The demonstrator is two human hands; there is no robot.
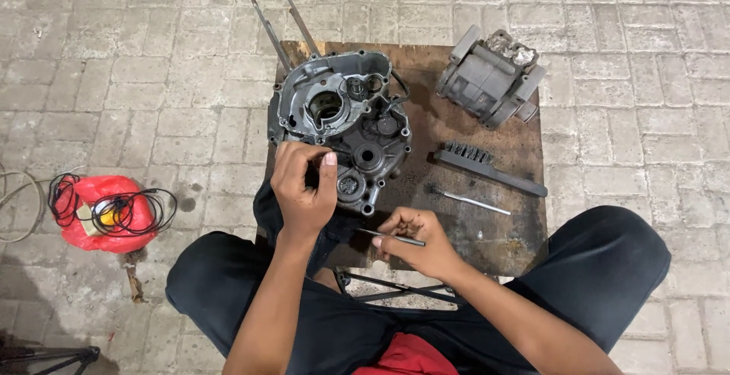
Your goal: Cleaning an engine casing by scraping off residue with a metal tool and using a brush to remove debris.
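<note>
Left hand [303, 186] is what I look at first — it rests on the near edge of the grey engine crankcase [342, 120], fingers curled and thumb raised, pinching something too small for me to make out. My right hand [417, 242] sits lower, just off the near corner of the case, closed around a thin metal rod [391, 237] that lies almost level and points left.

That crankcase lies flat on the left half of a worn wooden bench [487, 230], open face up, with two long studs [285, 21] reaching away from its far side over the paving. From there outward I see a dark brush [487, 166] lying slantwise to the right of the case, and a slim silver-shafted tool [471, 201] just nearer than it. At the far right corner of the bench stands a grey finned cylinder block [493, 78], tilted, well apart from both hands.

Off the bench, on the brick floor [152, 55] to the left, a red plastic bag [103, 211] lies with a coil of black cable [129, 209] on top — my knees in dark trousers frame the near side.
</note>
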